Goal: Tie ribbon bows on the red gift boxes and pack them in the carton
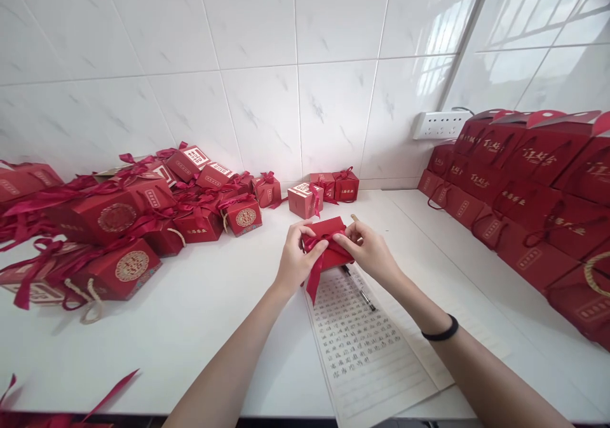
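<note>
Pinching the ribbon (313, 282) with left hand (298, 255) and right hand (366, 245), you have the red box (328, 226) by the notebook (355, 345) — likely light, crushable card; grip its firmer edges gently — the ribbon may slip.

A: Support surface?
B: White table (214, 333), smooth top.
A: Left side?
B: A heap of ribboned red boxes (126, 209), some resting on others.
A: Back, near the middle?
B: One paler box (300, 202). Just behind it and to its right, a pair of darker boxes (345, 190), side by side.
A: Right side?
B: Stacked red boxes (519, 206), in a long row running front to back.
A: Front, centre?
B: Open notebook (381, 387), left page handwritten, its near end reaching past the table's front edge.
</note>
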Tool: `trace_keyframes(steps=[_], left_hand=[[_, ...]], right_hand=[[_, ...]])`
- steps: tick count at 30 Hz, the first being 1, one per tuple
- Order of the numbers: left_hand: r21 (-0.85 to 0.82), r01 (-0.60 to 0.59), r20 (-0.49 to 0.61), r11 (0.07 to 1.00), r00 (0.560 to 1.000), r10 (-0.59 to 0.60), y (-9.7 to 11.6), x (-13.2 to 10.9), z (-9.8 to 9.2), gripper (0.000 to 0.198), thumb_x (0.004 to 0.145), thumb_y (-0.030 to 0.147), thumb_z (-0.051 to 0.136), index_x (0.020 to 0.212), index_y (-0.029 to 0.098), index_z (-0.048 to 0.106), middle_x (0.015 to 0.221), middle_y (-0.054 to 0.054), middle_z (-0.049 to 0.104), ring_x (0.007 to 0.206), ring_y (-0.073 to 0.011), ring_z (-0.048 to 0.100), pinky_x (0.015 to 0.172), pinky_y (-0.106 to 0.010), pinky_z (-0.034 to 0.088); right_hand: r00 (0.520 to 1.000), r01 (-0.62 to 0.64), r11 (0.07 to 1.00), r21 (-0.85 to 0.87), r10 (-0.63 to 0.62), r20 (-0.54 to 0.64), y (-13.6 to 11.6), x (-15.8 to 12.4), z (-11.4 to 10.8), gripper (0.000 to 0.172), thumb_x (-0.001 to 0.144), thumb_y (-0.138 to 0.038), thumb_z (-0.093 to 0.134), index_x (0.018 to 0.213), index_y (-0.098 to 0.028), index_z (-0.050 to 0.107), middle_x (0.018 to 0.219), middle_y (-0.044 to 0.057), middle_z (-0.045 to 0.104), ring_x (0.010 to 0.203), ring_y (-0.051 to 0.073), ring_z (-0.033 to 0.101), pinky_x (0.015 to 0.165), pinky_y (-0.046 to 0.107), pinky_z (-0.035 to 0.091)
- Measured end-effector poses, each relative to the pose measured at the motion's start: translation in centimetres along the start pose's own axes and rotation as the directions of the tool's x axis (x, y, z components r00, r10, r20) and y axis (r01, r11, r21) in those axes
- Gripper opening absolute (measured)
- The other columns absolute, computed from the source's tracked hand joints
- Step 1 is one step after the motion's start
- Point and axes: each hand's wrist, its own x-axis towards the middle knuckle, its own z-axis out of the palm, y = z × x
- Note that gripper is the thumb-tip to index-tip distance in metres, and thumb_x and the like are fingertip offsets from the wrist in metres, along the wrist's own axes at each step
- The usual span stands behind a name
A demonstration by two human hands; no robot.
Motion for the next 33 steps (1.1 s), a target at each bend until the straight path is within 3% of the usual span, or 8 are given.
trace_keyframes(steps=[7,13,19,26,28,30,31,33], left_hand=[[0.002,0.064,-0.242,0.998,0.968,-0.061,-0.3,-0.4,0.7,0.023,0.082,0.039,0.058,0.074,0.020,0.048,0.115,-0.009,0.051,0.122,-0.0224,0.046,0.095,-0.036,0.044],[0.037,0.128,-0.274,0.991,0.955,-0.113,0.1,-0.4,0.7,0.019,0.086,0.033,0.054,0.074,0.019,0.047,0.111,-0.009,0.054,0.114,-0.0210,0.050,0.099,-0.039,0.041],[0.073,0.080,-0.268,0.994,0.962,-0.058,-0.2,-0.3,0.7,0.021,0.087,0.034,0.053,0.073,0.020,0.045,0.110,-0.009,0.056,0.112,-0.0208,0.052,0.098,-0.038,0.041],[0.069,0.069,-0.249,0.995,0.967,-0.049,-0.4,-0.3,0.6,0.024,0.088,0.038,0.052,0.074,0.020,0.045,0.108,-0.008,0.055,0.110,-0.0202,0.052,0.097,-0.038,0.041],[0.051,0.072,-0.241,0.996,0.969,-0.058,-0.5,-0.2,0.5,0.026,0.087,0.041,0.052,0.073,0.020,0.045,0.107,-0.007,0.054,0.109,-0.0203,0.052,0.097,-0.038,0.041],[0.026,0.081,-0.232,0.996,0.970,-0.073,-0.5,-0.2,0.4,0.027,0.087,0.042,0.052,0.073,0.020,0.045,0.106,-0.007,0.053,0.108,-0.0200,0.052,0.097,-0.038,0.041],[0.013,0.084,-0.227,0.996,0.971,-0.079,-0.5,-0.2,0.4,0.027,0.087,0.042,0.052,0.073,0.020,0.045,0.107,-0.007,0.053,0.108,-0.0196,0.052,0.096,-0.037,0.042],[-0.005,0.088,-0.210,0.996,0.974,-0.087,-0.4,-0.3,0.4,0.026,0.087,0.041,0.052,0.073,0.020,0.045,0.107,-0.007,0.051,0.107,-0.0188,0.052,0.093,-0.035,0.044]], right_hand=[[0.999,-0.030,0.989,0.145,0.036,-0.037,0.3,-0.2,1.1,0.038,0.073,-0.057,0.061,0.066,-0.021,0.050,0.070,0.002,0.055,0.065,0.017,0.051,0.062,0.032,0.043],[0.986,-0.165,0.916,0.366,0.155,0.057,0.3,-0.2,0.7,0.045,0.062,-0.058,0.072,0.058,-0.020,0.048,0.060,-0.001,0.051,0.062,0.016,0.050,0.059,0.030,0.041],[0.956,-0.293,0.766,0.572,0.243,0.164,0.6,0.0,0.3,0.050,0.053,-0.056,0.080,0.056,-0.021,0.046,0.065,0.000,0.055,0.064,0.017,0.056,0.060,0.030,0.042],[0.948,-0.319,0.738,0.595,0.260,0.185,1.2,0.3,0.1,0.053,0.054,-0.059,0.078,0.057,-0.020,0.042,0.063,-0.001,0.053,0.062,0.015,0.054,0.059,0.030,0.045],[0.977,-0.195,0.838,0.509,0.213,0.023,1.2,-0.2,-0.1,0.047,0.064,-0.061,0.071,0.067,-0.020,0.048,0.074,0.002,0.058,0.071,0.018,0.057,0.065,0.033,0.047],[0.977,0.100,0.963,0.250,-0.047,-0.207,0.9,-0.9,-0.2,0.040,0.074,-0.058,0.065,0.082,-0.021,0.053,0.087,0.006,0.060,0.084,0.022,0.058,0.073,0.038,0.048],[0.932,0.287,0.956,0.067,-0.262,-0.252,0.7,-1.4,-0.1,0.038,0.078,-0.055,0.064,0.090,-0.021,0.054,0.093,0.007,0.060,0.090,0.023,0.058,0.078,0.040,0.048],[0.756,0.615,0.756,-0.224,-0.646,-0.105,0.2,-2.2,0.4,0.035,0.082,-0.047,0.065,0.103,-0.021,0.055,0.103,0.010,0.060,0.102,0.026,0.056,0.088,0.044,0.044]])
